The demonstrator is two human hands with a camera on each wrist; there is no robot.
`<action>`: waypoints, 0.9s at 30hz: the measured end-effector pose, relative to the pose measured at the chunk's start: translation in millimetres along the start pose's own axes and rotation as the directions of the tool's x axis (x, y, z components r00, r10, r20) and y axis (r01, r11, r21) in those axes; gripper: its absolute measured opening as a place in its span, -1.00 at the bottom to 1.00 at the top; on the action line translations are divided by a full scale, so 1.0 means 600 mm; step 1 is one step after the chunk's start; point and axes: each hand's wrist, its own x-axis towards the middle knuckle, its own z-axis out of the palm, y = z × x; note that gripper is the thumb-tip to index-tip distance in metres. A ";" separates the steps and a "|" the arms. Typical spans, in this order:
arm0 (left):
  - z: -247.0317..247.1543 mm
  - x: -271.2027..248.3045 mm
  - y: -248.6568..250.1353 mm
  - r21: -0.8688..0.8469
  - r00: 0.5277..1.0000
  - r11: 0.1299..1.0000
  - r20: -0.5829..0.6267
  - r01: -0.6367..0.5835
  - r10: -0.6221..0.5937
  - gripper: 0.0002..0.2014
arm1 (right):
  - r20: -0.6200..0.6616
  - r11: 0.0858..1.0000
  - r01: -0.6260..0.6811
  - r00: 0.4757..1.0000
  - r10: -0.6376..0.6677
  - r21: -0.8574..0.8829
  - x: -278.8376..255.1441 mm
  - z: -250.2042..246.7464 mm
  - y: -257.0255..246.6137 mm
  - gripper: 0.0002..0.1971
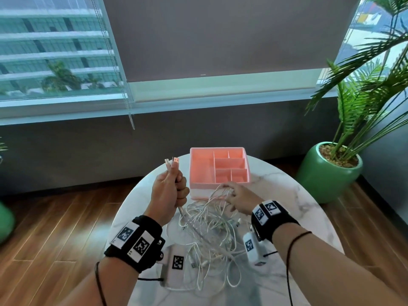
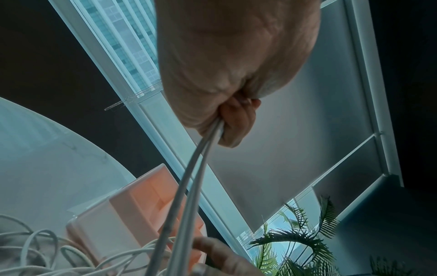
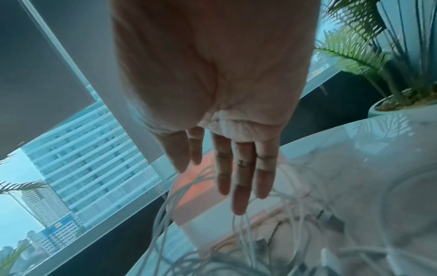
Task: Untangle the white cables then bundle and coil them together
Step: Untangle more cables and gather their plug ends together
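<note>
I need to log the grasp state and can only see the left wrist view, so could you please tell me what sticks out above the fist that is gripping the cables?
Observer: In the head view, connector ends stand up above the left hand, which holds them raised over the table.
Operator: Thank you. Is the right hand gripping anything?
Observer: No. The right wrist view shows the right hand with straight fingers reaching into loops of the white cables.
Operator: And is the pink organiser still without cables?
Observer: The head view shows the compartments of the pink organiser with nothing in them; the tangle lies in front of it.
</note>
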 end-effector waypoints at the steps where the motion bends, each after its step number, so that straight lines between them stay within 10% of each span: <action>1: -0.001 -0.003 -0.002 0.006 1.000 1.000 0.001 0.004 -0.004 -0.56 | 0.011 1.000 0.002 1.000 -0.001 -0.023 0.004 0.014 -0.005 -0.56; 10: -0.017 -0.008 -0.009 0.008 0.999 0.999 0.009 0.038 -0.038 -0.55 | -0.233 0.982 0.188 0.956 -0.176 0.026 -0.024 0.011 -0.005 -0.81; 16: -0.007 -0.003 -0.003 0.039 0.997 0.999 0.070 0.032 -0.035 -0.55 | -0.521 0.743 0.515 0.812 -0.263 0.428 -0.107 -0.109 -0.113 -0.86; 21: 0.004 0.002 0.003 0.022 0.997 1.000 0.071 0.013 -0.014 -0.56 | -0.617 0.647 0.669 0.695 -0.369 0.366 -0.170 -0.189 -0.184 -0.83; 27: 0.027 -0.006 0.007 0.028 0.992 0.999 0.121 -0.024 0.021 -0.59 | -0.477 0.757 0.514 0.824 -0.306 0.404 -0.176 -0.175 -0.159 -0.83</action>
